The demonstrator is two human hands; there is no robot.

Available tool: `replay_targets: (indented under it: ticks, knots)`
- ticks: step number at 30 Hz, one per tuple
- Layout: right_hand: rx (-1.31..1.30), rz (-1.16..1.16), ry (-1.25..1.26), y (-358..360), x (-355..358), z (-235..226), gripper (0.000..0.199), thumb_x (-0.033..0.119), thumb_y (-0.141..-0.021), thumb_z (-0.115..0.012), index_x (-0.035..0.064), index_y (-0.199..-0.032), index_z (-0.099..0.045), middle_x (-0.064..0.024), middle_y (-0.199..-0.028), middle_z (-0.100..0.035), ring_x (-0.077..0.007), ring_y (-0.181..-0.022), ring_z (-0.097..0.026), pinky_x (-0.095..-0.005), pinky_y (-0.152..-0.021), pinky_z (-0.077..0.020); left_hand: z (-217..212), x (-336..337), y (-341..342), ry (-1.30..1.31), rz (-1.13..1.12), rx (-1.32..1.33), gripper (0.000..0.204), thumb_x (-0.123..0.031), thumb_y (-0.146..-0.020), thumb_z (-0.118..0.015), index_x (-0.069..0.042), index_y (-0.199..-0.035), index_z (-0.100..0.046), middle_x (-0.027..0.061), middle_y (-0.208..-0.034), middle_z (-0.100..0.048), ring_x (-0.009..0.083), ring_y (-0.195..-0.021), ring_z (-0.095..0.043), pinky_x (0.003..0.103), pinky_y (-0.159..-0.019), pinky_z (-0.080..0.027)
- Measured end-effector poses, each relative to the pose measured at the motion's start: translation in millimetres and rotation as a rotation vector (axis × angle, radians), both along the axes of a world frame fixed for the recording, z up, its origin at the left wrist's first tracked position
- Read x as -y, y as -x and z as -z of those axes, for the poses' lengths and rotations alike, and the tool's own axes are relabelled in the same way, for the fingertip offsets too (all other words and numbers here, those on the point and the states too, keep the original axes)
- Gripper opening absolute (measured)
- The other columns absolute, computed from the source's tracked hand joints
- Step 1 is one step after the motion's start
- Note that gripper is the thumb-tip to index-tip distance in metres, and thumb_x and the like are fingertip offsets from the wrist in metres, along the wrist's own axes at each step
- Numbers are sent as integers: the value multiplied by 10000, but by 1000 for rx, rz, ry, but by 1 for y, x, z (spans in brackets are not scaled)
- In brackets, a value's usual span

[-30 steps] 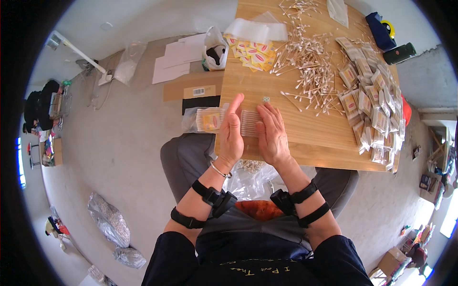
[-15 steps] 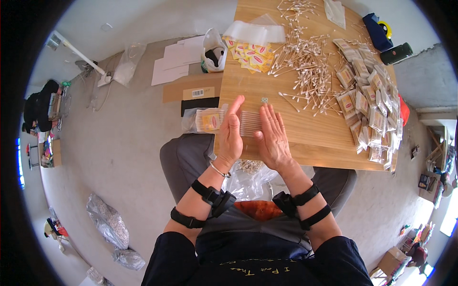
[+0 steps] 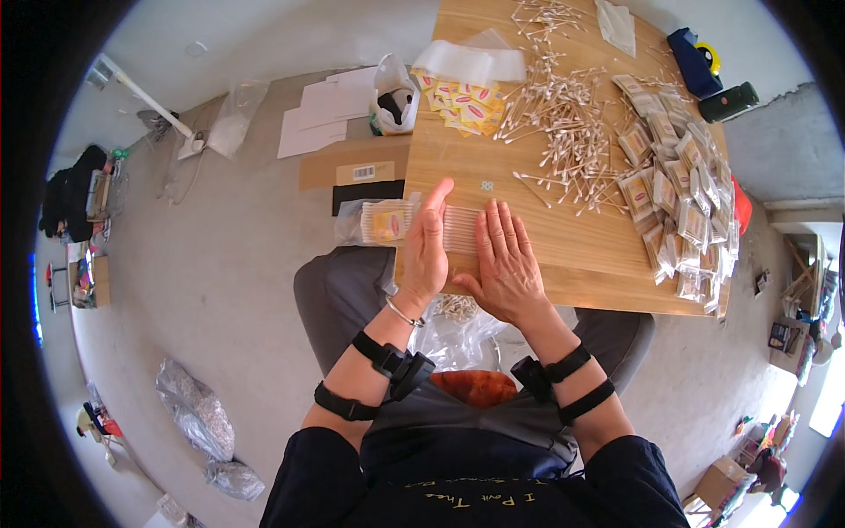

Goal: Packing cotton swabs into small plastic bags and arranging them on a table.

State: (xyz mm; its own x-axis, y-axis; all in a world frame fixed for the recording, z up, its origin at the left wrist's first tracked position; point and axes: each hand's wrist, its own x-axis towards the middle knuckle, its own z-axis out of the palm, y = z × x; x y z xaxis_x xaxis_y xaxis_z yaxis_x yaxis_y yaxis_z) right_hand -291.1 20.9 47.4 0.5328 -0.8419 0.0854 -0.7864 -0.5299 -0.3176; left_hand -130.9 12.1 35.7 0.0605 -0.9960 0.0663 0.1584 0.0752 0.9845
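A flat row of cotton swabs (image 3: 460,231) lies side by side on the wooden table near its front edge. My left hand (image 3: 428,246) stands on edge at the row's left end, fingers stretched and close together. On the right, my right hand (image 3: 509,262) rests palm down over the other end, its fingers extended and its thumb pointing left. Neither hand grips anything. Just left of my left hand, a clear bag of swabs (image 3: 380,221) with a yellow label inside sits at the table's left edge, partly hidden by that hand.
A loose heap of swabs (image 3: 563,123) spreads over the table's middle. Filled packets (image 3: 687,189) pile up at right. Yellow cards (image 3: 465,106) and clear empty bags (image 3: 471,62) lie at the far left. A tape dispenser (image 3: 695,62) stands at the far right corner. A bag of swabs (image 3: 458,306) hangs below the table edge.
My right hand has turned from partly on edge to flatter, palm down, and its thumb has swung out toward me. My left hand has barely moved.
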Motion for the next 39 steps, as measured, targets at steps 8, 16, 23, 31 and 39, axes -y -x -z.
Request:
replay_targets:
  ticks: [8, 16, 23, 31, 39]
  knots:
    - [-64, 15, 17, -7, -1, 5, 1015, 676, -844, -524, -93, -1464, -292, -252, -1572, -218, -360, -1487, -165, -458, -1211, -129, -1, -4, -5, 11, -8, 56, 647, -464, -1055, -306, 36, -1461, -350, 168, -1526, -363, 257, -1437, -306, 377, -1196, -211]
    - [-82, 33, 67, -5, 0, 9, 932, 556, -857, -556, -87, -1471, -277, -243, -1570, -231, -353, -1484, -184, -452, -1213, -137, -7, -54, -8, 345, -21, 1043, 387, -224, -935, -601, -50, -1280, -584, 97, -977, -528, 281, -887, -531, 416, -790, -440]
    - [-128, 29, 77, -7, 0, 6, 911, 469, -816, -587, -87, -1469, -281, -238, -1563, -251, -353, -1477, -213, -451, -1210, -157, -4, -59, -8, 365, -22, 1259, 468, -381, -940, -571, -66, -1286, -585, 85, -985, -534, 279, -919, -531, 414, -810, -432]
    - [-84, 38, 89, -8, 0, 8, 811, 383, -842, -567, -85, -1452, -310, -243, -1552, -269, -353, -1474, -221, -452, -1205, -168, 6, -59, -9, 391, -11, 1267, 504, -420, -938, -553, -84, -1313, -579, 58, -1009, -554, 254, -923, -528, 396, -815, -422]
    - [-77, 33, 63, -8, -1, 7, 796, 376, -863, -527, -92, -1462, -288, -249, -1562, -244, -362, -1476, -210, -455, -1209, -153, 0, -55, -5, 364, -42, 1323, 554, -485, -953, -495, -96, -1343, -551, 52, -994, -553, 245, -911, -526, 391, -810, -397]
